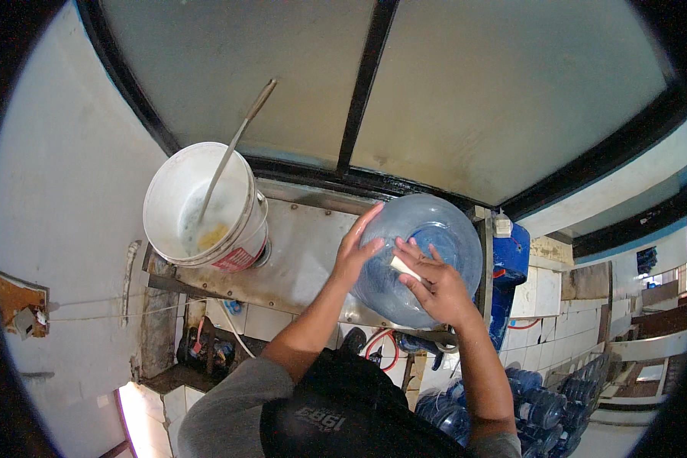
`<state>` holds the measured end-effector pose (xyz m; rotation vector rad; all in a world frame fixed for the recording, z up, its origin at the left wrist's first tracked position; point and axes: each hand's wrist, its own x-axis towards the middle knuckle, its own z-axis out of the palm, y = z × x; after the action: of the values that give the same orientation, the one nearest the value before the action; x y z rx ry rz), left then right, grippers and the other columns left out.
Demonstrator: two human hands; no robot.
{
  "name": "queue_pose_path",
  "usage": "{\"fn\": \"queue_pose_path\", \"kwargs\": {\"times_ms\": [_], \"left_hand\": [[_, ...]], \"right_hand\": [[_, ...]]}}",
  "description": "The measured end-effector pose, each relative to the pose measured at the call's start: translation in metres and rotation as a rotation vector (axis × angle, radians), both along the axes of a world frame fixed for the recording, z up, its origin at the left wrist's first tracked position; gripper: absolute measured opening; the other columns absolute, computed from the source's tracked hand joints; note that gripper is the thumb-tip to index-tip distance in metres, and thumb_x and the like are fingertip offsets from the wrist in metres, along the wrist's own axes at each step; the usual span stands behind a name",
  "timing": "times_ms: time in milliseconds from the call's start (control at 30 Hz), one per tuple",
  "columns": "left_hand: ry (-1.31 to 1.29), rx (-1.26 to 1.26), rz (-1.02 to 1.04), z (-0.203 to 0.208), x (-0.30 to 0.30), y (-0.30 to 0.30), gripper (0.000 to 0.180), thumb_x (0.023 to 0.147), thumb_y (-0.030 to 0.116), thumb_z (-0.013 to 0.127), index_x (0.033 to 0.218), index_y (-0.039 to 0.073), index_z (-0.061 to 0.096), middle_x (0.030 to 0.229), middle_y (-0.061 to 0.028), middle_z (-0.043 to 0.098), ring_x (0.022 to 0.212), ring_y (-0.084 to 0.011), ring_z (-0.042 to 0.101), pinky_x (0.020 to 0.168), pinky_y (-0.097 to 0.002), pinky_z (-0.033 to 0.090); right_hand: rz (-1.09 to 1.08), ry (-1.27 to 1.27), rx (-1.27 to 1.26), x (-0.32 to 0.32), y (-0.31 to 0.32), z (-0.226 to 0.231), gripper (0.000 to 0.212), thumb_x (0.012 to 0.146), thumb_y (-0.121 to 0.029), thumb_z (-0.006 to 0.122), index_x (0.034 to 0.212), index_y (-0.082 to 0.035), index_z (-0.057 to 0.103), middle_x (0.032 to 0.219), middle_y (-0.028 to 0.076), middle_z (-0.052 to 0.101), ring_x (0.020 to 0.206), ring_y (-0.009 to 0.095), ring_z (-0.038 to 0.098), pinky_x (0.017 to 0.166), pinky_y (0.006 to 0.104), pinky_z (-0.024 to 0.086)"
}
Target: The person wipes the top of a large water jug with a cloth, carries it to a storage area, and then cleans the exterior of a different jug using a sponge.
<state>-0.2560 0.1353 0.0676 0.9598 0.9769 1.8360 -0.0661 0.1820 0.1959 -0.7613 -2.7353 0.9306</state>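
A large clear-blue water jug (458, 229) rests on a metal-topped counter (301, 237), its round, recessed end facing up at me. Against its left side is my left hand (353, 248), thumb and fingers spread around the curve, gripping it. My right hand (437, 286) presses a small whitish pad (404, 266) onto the jug's upturned end, the pad held between thumb and fingers. What the pad is made of I cannot make out. At the counter's left end stands a white bucket (172, 179) with a long-handled tool (233, 145) leaning in it. Foamy liquid and something yellowish (212, 237) lie inside.
Framed glass panels (496, 91) rise behind the counter. A blue container (511, 256) stands just right of the jug. Several blue water jugs (546, 408) sit on the floor at lower right. A red hose (382, 343) and a pale hose (237, 332) run below the counter.
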Motion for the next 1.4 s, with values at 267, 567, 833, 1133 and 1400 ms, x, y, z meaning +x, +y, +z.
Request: {"fn": "queue_pose_path", "kwargs": {"times_ms": [267,567,833,1133,1400], "left_hand": [[0.606,0.233,0.094,0.001,-0.012,-0.009,0.086,0.078,0.058,0.075,0.144,0.006,0.054,0.159,-0.0219,0.036,0.15,-0.0408,0.029,0.122,-0.0525,0.021],[0.111,0.195,-0.036,-0.036,-0.016,0.017,0.077,0.096,0.058,0.056,0.147,0.0,0.049,0.16,-0.0186,0.036,0.15,-0.0321,0.03,0.123,-0.0437,0.019],[-0.494,-0.416,0.081,-0.217,0.044,0.001,0.071,0.101,0.058,0.047,0.147,0.004,0.045,0.145,-0.0103,0.051,0.129,-0.0243,0.052,0.112,-0.0373,0.039],[-0.778,-0.274,0.199,-0.248,0.058,0.01,0.081,0.096,0.068,0.052,0.143,0.002,0.049,0.136,-0.012,0.059,0.123,-0.0262,0.058,0.11,-0.0411,0.043],[-0.827,-0.468,-0.329,-0.244,0.006,0.041,0.065,0.103,0.059,0.046,0.136,0.004,0.06,0.129,-0.0119,0.067,0.119,-0.0273,0.063,0.108,-0.0419,0.045]], "right_hand": [[0.066,0.072,0.012,-0.002,0.001,-0.001,0.045,0.097,-0.024,0.065,0.14,-0.014,0.06,0.153,0.009,0.05,0.146,0.039,0.038,0.116,0.0472,0.037],[-0.025,0.09,-0.015,-0.011,-0.005,-0.005,0.042,0.097,-0.022,0.065,0.138,-0.014,0.062,0.152,0.008,0.051,0.147,0.039,0.036,0.116,0.0458,0.038],[-0.026,0.061,-0.049,-0.008,-0.002,0.0,0.043,0.098,-0.023,0.065,0.14,-0.014,0.061,0.155,0.009,0.048,0.148,0.038,0.034,0.117,0.0454,0.036],[-0.09,0.084,-0.109,-0.014,-0.012,0.003,0.044,0.095,-0.016,0.068,0.138,-0.01,0.062,0.152,0.014,0.05,0.148,0.039,0.032,0.12,0.0453,0.03],[-0.04,0.076,-0.028,-0.008,-0.006,-0.002,0.043,0.097,-0.021,0.066,0.139,-0.014,0.061,0.152,0.009,0.05,0.146,0.039,0.036,0.114,0.0442,0.04]]}}
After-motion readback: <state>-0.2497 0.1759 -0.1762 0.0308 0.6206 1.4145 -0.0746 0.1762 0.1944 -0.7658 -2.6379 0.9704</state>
